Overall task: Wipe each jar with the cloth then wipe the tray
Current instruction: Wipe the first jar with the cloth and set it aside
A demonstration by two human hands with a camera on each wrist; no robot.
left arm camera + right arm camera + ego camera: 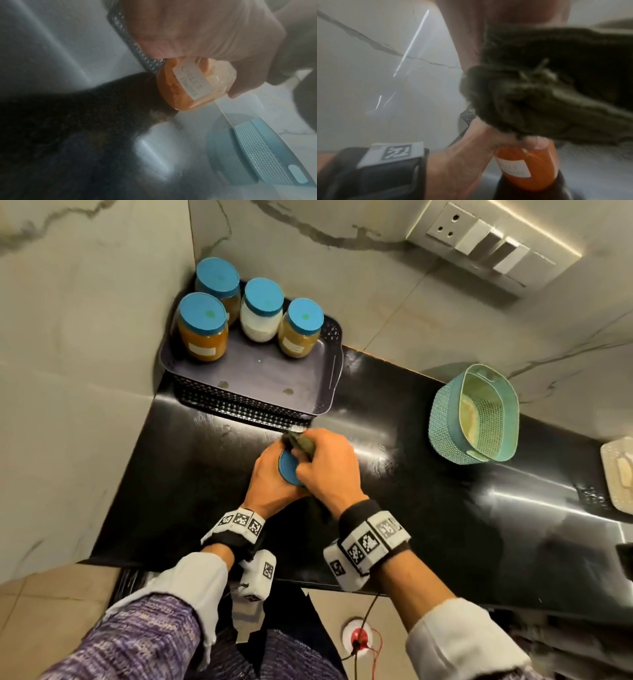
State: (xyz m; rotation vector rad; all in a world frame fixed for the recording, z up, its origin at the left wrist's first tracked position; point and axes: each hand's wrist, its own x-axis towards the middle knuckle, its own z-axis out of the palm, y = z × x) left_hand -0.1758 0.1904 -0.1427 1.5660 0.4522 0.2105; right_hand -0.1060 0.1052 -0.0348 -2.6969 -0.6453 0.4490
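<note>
An orange chilli-powder jar (187, 86) with a blue lid (289, 469) stands on the black counter in front of the tray. My left hand (270, 477) grips it from the left. My right hand (325, 463) holds a bunched dark olive cloth (547, 88) against the jar's top and far side. The dark purple tray (260, 374) sits in the corner; several blue-lidded jars (202, 328) stand along its back, and its near half is bare with a few spots. In the right wrist view the cloth sits just above the jar (527, 166).
A teal perforated basket (476, 412) stands on the counter at the right. A pale tray (620, 474) shows at the far right edge. Marble walls close in the corner on the left and behind. The counter's front edge runs just below my wrists.
</note>
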